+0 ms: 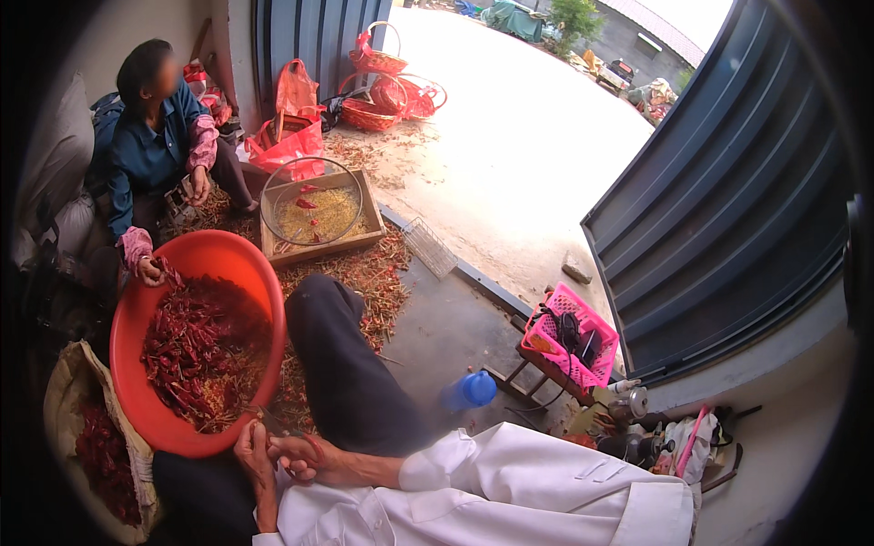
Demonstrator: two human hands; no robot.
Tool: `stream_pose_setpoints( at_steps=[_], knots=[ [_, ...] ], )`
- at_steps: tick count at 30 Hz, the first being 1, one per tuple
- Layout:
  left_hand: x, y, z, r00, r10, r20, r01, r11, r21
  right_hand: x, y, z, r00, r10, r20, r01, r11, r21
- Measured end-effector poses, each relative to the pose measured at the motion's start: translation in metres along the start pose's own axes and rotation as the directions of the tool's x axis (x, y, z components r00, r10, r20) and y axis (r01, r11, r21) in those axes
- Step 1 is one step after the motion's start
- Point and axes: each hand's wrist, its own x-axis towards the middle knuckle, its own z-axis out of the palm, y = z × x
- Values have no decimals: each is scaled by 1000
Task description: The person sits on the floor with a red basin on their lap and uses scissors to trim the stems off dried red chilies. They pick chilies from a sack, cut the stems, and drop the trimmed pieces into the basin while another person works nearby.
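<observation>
My left hand (255, 452) is closed near the lower rim of a large red plastic basin (275, 300), with a small tan and reddish tip at its fingers, probably part of a chili. Beside it, my right hand (302, 458) grips what look like small scissors (316, 448); a red handle loop shows, and thin blades point towards the rim. Dried red chilies (188, 334) fill much of the basin, with loose yellow seeds among them. A woven sack (140, 450) at the lower left holds more dried chilies (106, 457).
Across the basin a seated person (150, 157) holds chilies over it. A wire ring sieve (263, 205) rests on a wooden tray (321, 256) of seeds. Stems litter the floor. A blue bottle (478, 390), pink basket (601, 368), wire rack (430, 247) and red baskets (372, 116) stand around.
</observation>
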Motion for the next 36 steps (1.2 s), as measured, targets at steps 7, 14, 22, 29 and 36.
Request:
stream_pose_setpoints(
  at_steps=[7,14,22,29,36],
  knots=[
    [-4,-11,6,998,-12,57,14,999,-32,-7,-11,-7,993,-109,-44,111,993,38],
    [-10,-23,11,991,-103,82,111,989,-100,3,-27,-25,992,-72,-102,94,970,225],
    [-10,-11,11,994,-90,66,101,978,-185,15,-14,-39,980,-71,-184,95,987,127],
    [-13,-2,16,970,-228,85,240,955,-172,24,-11,-47,1000,-6,-20,8,995,101],
    [-11,-6,11,961,-259,95,270,954,-131,1,-17,-20,986,-19,-165,5,996,-88]
  ],
)
